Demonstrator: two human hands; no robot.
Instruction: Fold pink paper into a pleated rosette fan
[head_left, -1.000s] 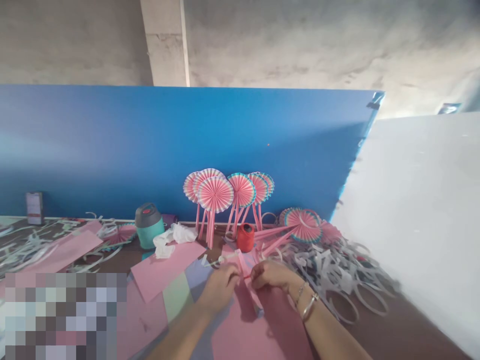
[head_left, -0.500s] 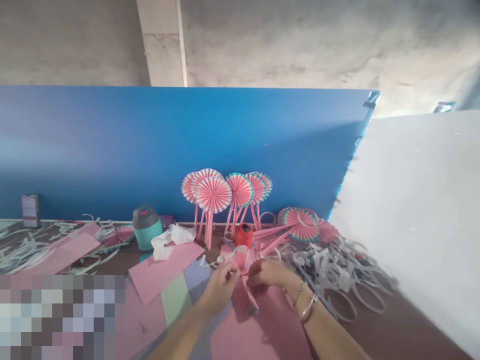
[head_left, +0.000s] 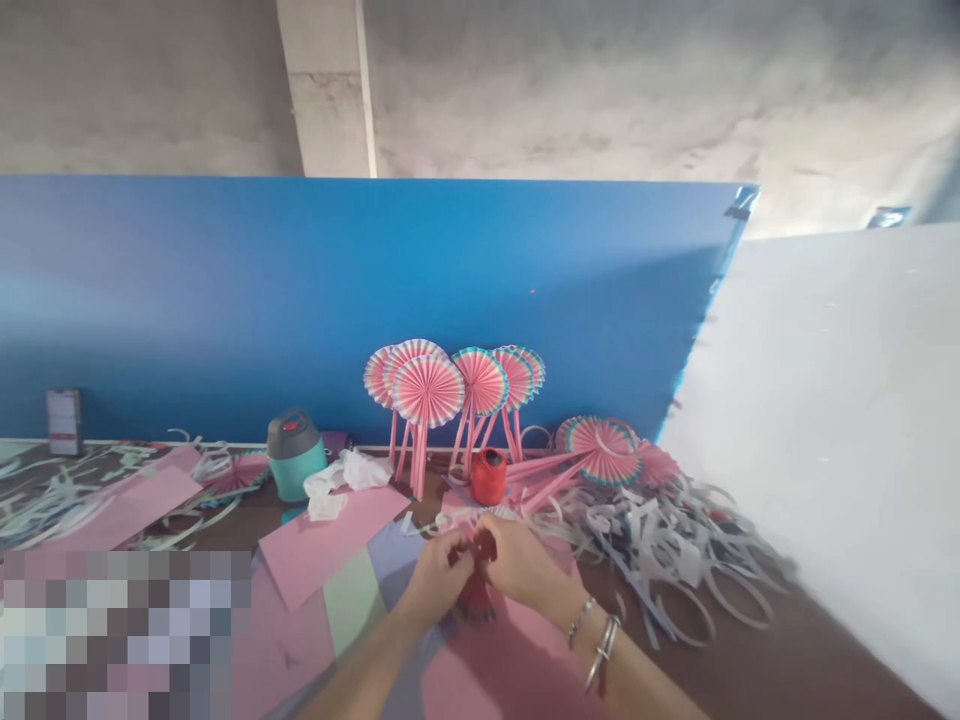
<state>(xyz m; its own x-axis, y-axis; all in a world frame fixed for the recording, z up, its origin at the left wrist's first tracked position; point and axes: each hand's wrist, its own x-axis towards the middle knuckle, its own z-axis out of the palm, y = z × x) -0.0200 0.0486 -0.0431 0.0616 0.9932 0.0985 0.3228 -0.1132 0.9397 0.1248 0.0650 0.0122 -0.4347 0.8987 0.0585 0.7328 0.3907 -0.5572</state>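
Observation:
My left hand (head_left: 444, 570) has its fingers closed in a pinch at the middle of a small pleated pink paper fan (head_left: 475, 598). My right hand (head_left: 519, 562) meets it from the other side, fingers bent and closed at the same spot. Between the fingertips the fan's middle is mostly hidden, and any thread there is too small to make out. Below the hands the lower pleats spread and lie in shadow. Just beyond stands a red spool of thread (head_left: 489, 478). Pink paper sheets (head_left: 495, 665) lie under the hands.
Finished pink fans (head_left: 428, 390) lean against the blue panel (head_left: 300, 270); others (head_left: 607, 452) lie at the right. Curled paper strips (head_left: 675, 550) heap beside my right arm. A teal bottle (head_left: 298, 470), crumpled tissue (head_left: 349, 480) and a phone (head_left: 64, 422) stand or lie at left.
The narrow folded paper has fanned out, first at its far end, now at its near end. My right hand has turned and moved slightly left, closer to my left hand. Red thread seen earlier is now hidden.

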